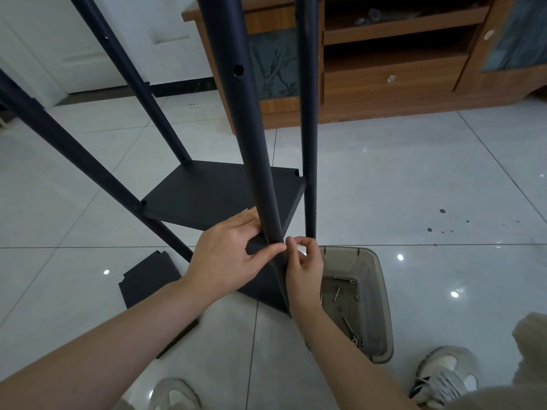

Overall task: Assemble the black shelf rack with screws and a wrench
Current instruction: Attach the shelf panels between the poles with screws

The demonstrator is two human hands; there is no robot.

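Step in hand, by the look of it: fixing the lower shelf panel (222, 196) to the near post (236, 113) of the black shelf rack (307, 143), frame centre. The left hand (228, 255) has its grip on the near post at the panel's front corner, fingers behind and thumb across the front, so it clamps the corner to the tube. The right hand (305, 267) has its grip narrow, index and thumb pinched right against the post's right side on what looks like a screw (298, 245); it is mostly hidden, so that is a call rather than a sure sighting. To do it well, the person should keep the left clamp firm so the corner hole and the post hole stay lined up. The screw goes in square and gets started by finger for a few turns. It should only be snugged for now, with final tightening by wrench once all corners are in. No wrench is in view. Cross-threading is the main risk if the panel sags. The joint sits directly between the two grips, touching both, just below frame centre. Spare fasteners (337, 292) lie in the clear tray (381, 291) on the floor at lower right, just beside the right wrist. A loose black panel (148, 279) lies on the floor at lower left, well apart from the joint.
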